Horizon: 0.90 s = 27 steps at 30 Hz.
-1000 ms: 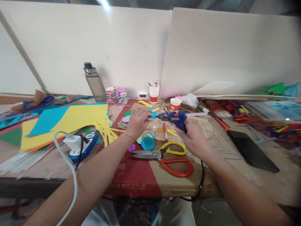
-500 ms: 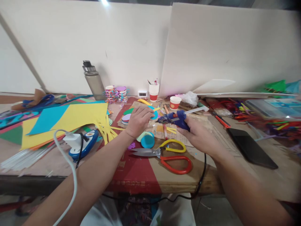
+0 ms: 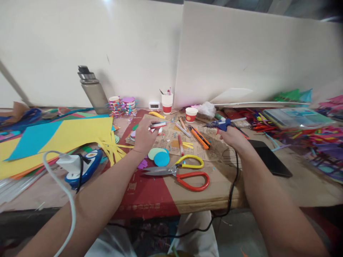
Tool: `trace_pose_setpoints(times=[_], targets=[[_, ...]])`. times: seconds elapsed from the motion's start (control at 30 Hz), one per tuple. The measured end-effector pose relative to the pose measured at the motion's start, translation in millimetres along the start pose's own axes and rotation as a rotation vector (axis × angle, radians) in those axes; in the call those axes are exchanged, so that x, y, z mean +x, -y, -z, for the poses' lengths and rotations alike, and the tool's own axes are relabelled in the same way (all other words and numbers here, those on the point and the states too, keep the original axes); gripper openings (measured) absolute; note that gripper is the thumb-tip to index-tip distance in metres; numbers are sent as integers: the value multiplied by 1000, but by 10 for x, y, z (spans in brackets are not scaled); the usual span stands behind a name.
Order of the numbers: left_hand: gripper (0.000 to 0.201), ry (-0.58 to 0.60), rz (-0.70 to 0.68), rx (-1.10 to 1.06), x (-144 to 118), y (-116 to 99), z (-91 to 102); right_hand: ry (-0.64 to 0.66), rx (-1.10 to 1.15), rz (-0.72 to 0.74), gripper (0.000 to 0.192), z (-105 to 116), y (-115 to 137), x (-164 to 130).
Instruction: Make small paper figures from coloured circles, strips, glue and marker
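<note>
Swung rightward, the right hand (image 3: 232,137) stays clamped on the blue plastic glue gun (image 3: 222,124); left hand (image 3: 144,137) pinches a red-white paper piece (image 3: 158,125).

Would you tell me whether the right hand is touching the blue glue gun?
Touching. The head view shows the right hand with its fingers closed around the handle of the blue glue gun, whose nozzle points left.
</note>
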<state>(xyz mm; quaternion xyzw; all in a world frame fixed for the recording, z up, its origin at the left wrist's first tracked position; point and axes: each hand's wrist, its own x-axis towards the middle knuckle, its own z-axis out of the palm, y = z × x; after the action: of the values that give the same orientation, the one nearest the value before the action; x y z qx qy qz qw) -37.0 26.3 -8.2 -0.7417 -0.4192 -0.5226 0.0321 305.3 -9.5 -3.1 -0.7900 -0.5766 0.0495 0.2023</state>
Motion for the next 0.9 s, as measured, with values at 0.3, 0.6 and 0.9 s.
trace_pose_setpoints(times=[0.3,0.6,0.9], targets=[[24,10,-58,-58,-18,-30,-55,-286,-170,135,34,32,356,-290],[24,62,-103,-53,-33,-40,-85,185,-73,666,16,-306,819,-406],[25,139,-101,-60,-41,-76,-90,136,-508,745,26,-271,972,-529]])
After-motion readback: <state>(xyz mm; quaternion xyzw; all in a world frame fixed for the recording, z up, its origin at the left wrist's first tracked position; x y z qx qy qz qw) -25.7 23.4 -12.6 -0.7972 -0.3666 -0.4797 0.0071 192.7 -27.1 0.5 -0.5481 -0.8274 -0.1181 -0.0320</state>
